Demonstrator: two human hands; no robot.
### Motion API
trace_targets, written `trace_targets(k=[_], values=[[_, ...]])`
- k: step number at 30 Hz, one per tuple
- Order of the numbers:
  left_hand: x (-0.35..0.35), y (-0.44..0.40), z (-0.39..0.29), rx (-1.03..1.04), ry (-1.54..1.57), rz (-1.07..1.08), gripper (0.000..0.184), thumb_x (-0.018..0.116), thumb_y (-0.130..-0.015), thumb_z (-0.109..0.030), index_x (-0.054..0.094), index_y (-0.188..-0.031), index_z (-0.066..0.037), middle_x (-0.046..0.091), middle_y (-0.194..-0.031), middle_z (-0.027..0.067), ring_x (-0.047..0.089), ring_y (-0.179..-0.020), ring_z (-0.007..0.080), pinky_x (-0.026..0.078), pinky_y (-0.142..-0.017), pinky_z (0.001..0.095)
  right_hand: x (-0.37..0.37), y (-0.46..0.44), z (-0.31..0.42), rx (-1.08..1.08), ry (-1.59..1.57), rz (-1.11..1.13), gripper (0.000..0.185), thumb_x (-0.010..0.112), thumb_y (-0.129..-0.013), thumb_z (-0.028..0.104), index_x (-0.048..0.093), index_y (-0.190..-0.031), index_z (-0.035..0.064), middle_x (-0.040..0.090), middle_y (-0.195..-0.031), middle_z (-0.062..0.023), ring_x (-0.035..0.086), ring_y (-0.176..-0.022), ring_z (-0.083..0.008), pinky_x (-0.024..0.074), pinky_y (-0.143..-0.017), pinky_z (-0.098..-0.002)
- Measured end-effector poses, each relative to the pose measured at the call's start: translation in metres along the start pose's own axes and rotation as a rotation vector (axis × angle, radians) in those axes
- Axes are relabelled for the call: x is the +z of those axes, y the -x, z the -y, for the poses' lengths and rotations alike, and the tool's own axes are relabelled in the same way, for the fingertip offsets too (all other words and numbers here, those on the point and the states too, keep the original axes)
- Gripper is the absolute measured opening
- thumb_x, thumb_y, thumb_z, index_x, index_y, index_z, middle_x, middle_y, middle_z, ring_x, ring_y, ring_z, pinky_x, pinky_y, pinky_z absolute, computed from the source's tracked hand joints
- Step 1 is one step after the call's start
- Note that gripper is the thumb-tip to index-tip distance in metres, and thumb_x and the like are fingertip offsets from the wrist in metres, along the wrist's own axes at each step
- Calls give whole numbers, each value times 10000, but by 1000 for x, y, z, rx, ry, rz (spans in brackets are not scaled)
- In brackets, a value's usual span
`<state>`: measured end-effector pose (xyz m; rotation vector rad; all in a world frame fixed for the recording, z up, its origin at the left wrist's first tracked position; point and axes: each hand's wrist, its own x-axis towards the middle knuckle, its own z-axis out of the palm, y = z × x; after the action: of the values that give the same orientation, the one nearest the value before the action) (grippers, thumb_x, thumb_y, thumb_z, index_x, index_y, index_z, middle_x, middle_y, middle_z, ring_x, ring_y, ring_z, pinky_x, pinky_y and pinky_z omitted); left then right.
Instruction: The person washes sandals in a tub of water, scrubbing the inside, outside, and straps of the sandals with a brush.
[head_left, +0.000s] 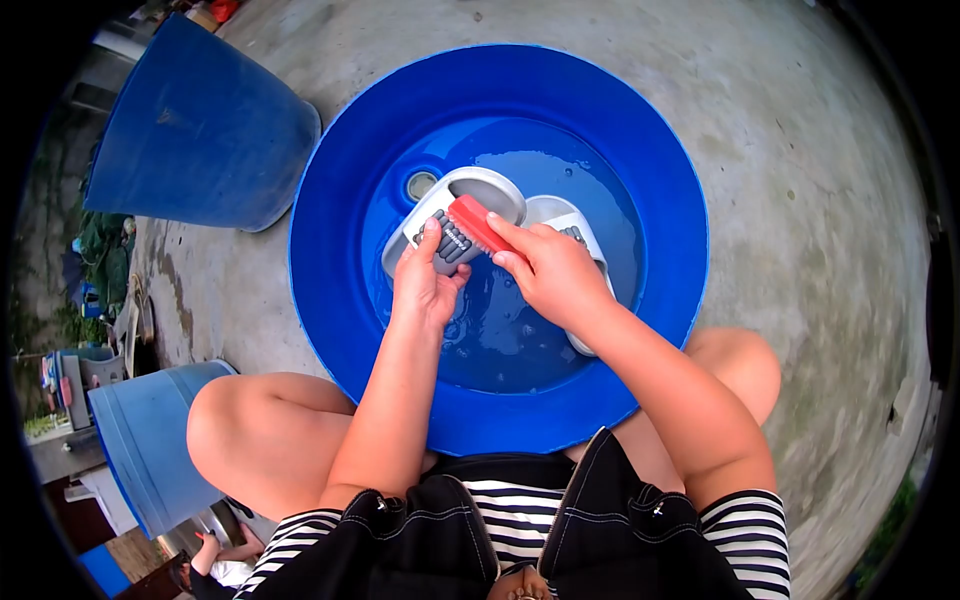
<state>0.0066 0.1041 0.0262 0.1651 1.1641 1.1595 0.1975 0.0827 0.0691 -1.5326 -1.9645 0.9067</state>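
Note:
My left hand [428,283] grips a white slide sandal [486,188] by its strap, which carries raised grey lettering. In my right hand [556,268] is a red scrub brush [474,222], its bristles against the strap of that sandal. Both hands are over a big round blue tub [500,425] with shallow water in it. A second white sandal [590,232] lies in the tub to the right, partly hidden behind my right hand and forearm. Near the tub's left inner side is a round drain fitting [421,185].
A tall blue barrel [200,125] stands at the upper left, near the tub's rim. At the lower left is a lighter blue bucket [160,440]. Another person [225,560] is partly visible at the bottom left. Concrete floor [800,200] surrounds the tub.

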Motion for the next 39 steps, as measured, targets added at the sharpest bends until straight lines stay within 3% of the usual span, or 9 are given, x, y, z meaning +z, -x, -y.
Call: trace_targets(k=[12,15,16,19,25,28,30,33,39], values=[[3,8,11,-12,-243,130,246,679,-1016,-340,641,-1176,-157,710,-981,-24,626,-831,109,458,-640,304,12,-8,-6,67,-34,-131,442,645,-1004,226,610,-1434,134,686,-983,-207,675,-909,-366,523,-806,-434],[5,10,15,-3,-257,105,249,683,-1014,-339,641,-1169,-150,709,-981,-25,625,-824,106,452,-640,292,18,-12,-11,63,-53,-163,445,643,-1007,223,603,-1440,128,687,-993,-204,676,-908,-363,524,-806,-431],[3,9,15,-6,-262,113,282,683,-1014,-337,629,-1216,-148,711,-1050,6,647,-880,131,463,-658,307,18,-11,-12,63,-54,-163,445,643,-1007,223,603,-1440,128,687,-993,-204,676,-908,-363,524,-806,-431],[6,14,10,55,-154,79,260,692,-1007,-340,638,-1179,-152,704,-991,-18,623,-851,108,449,-655,291,15,-8,-12,27,-69,-137,445,600,-1027,263,584,-1451,128,675,-991,-203,679,-898,-396,541,-815,-467],[-4,3,-7,126,-45,26,269,686,-1011,-323,631,-1216,-157,698,-1073,5,631,-939,137,456,-694,317,6,3,6,6,-96,13,436,619,-1022,262,594,-1436,127,656,-955,-196,671,-879,-384,538,-788,-468],[-9,-2,-6,102,-1,20,280,673,-1020,-321,618,-1241,-158,696,-1092,16,634,-955,150,459,-694,327,2,10,5,-31,-22,8,438,662,-1001,202,609,-1431,138,634,-883,-165,647,-789,-332,517,-728,-419],[-10,-3,-6,92,15,22,287,667,-1024,-321,612,-1254,-159,695,-1099,21,636,-959,156,459,-692,330,-4,13,5,-6,-5,73,438,620,-1021,264,591,-1433,119,644,-933,-199,666,-852,-386,537,-774,-471],[-10,-1,-7,81,-26,60,332,651,-1029,-346,580,-1276,-135,690,-1150,61,649,-970,191,475,-683,338,2,11,5,-25,-11,29,441,612,-1023,267,588,-1435,111,645,-933,-198,668,-854,-385,540,-771,-473],[3,13,18,-13,-264,172,228,657,-1031,-328,640,-1166,-145,708,-969,-15,621,-803,104,456,-631,296,10,-14,-9,23,80,-117,442,605,-1020,276,598,-1429,109,670,-995,-216,683,-880,-391,549,-770,-473]])
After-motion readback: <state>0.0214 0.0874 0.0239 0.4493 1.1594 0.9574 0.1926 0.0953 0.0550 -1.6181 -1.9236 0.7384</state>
